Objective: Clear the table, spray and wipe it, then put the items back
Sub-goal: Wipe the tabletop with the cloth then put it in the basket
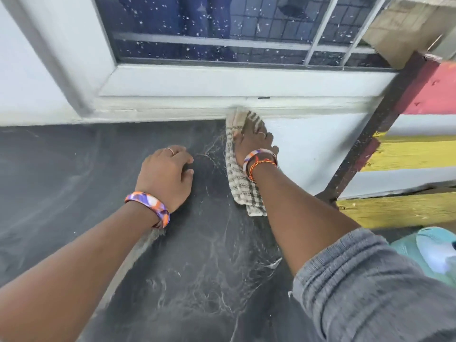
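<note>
While the right hand [251,144] presses its flat fingers on the striped beige cloth [238,178], overlapping strokes would best clean the dark wet bench [74,174]; the left hand [164,174] rests loosely curled, empty.

Even, soft daylight; motion blur on cloth [243,166] and frame edges; wide-angle bowing.

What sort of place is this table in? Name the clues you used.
Probably a room or covered porch beside an outside wall: the dark table stands against a barred window, with painted wooden planks at the right.
</note>
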Motion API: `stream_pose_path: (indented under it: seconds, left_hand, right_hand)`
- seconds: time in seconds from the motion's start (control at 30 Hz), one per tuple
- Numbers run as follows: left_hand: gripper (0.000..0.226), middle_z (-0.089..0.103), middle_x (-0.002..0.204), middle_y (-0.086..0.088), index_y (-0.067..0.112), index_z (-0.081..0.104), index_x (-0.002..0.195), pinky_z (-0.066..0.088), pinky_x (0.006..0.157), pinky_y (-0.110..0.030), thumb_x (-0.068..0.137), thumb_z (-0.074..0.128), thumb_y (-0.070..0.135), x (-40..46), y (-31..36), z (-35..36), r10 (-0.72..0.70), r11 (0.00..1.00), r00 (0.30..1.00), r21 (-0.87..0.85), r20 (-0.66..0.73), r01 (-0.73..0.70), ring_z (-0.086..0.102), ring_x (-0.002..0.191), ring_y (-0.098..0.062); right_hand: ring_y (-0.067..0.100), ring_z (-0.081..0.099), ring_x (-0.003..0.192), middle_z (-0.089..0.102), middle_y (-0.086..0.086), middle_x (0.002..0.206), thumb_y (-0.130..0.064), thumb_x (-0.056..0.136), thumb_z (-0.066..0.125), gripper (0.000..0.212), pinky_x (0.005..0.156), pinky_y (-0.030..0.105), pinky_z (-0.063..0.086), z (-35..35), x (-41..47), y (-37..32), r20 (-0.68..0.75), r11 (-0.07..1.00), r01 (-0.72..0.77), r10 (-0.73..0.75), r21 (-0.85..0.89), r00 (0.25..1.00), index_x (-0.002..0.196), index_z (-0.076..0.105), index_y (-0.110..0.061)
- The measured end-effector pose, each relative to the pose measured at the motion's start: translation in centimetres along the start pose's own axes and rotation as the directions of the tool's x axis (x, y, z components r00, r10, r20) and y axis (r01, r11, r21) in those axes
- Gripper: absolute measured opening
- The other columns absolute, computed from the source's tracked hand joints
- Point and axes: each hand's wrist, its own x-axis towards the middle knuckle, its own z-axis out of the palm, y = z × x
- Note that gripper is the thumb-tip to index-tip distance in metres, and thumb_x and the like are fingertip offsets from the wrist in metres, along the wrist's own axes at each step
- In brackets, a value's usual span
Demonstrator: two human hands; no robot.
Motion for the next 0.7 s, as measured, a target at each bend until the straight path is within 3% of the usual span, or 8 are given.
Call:
stream_pose_path:
  seconds: [0.1,0.2,0.47,0.63,0.7]
  left_hand:
    - [0.024,0.058,0.128,-0.013,0.007,0.065,0.105,0.038,0.098,-0.04,0.083,0.056,0.011,-0.2,-2.5,-0.8,-0.027,1.0,0.999,-0.009,-0.018,0.027,0.052,0.115,-0.036]
    - [0.021,0.058,0.127,-0.012,0.007,0.067,0.101,0.038,0.097,-0.04,0.082,0.057,0.01,-0.4,-5.0,-1.9,-0.064,0.997,0.997,-0.035,-0.05,0.062,0.053,0.114,-0.036]
    - [0.018,0.06,0.124,-0.012,0.008,0.069,0.094,0.041,0.093,-0.039,0.082,0.056,0.01,-3.0,-11.6,-6.0,-0.038,0.998,0.996,-0.058,-0.076,0.034,0.056,0.11,-0.035]
    - [0.019,0.066,0.112,-0.012,0.006,0.07,0.088,0.047,0.084,-0.042,0.081,0.053,0.011,-6.9,-18.3,-10.8,-0.057,0.998,0.992,-0.008,-0.11,0.056,0.059,0.102,-0.038]
    - [0.029,0.067,0.109,-0.013,0.006,0.07,0.087,0.048,0.082,-0.043,0.079,0.046,0.019,-8.5,-20.6,-12.5,-0.105,0.994,0.987,0.008,-0.118,0.107,0.059,0.1,-0.038]
  right_hand:
    - [0.03,0.001,0.146,0.0,0.011,0.159,-0.038,0.098,0.023,0.054,0.112,0.057,0.009,0.5,0.7,-1.7,0.027,0.994,0.045,-0.042,-0.098,0.999,0.149,0.008,-0.028]
    - [0.026,-0.003,0.146,-0.003,0.005,0.159,-0.038,0.098,0.021,0.053,0.113,0.058,-0.001,1.0,0.4,-2.9,0.046,0.985,0.085,-0.079,-0.151,0.996,0.149,0.008,-0.032]
    - [0.021,0.001,0.147,0.004,0.001,0.159,-0.039,0.098,0.021,0.051,0.113,0.058,0.0,4.1,-4.0,-14.1,0.077,0.913,0.376,-0.369,-0.156,0.926,0.148,0.011,-0.034]
    - [0.023,0.005,0.146,0.005,0.003,0.159,-0.04,0.098,0.021,0.051,0.112,0.06,0.0,7.2,-10.2,-24.8,0.129,0.795,0.59,-0.576,-0.138,0.807,0.148,0.011,-0.034]
    - [0.022,0.005,0.146,0.005,0.001,0.159,-0.041,0.099,0.02,0.05,0.112,0.059,-0.002,8.1,-12.7,-27.5,0.158,0.751,0.648,-0.63,-0.128,0.761,0.148,0.011,-0.036]
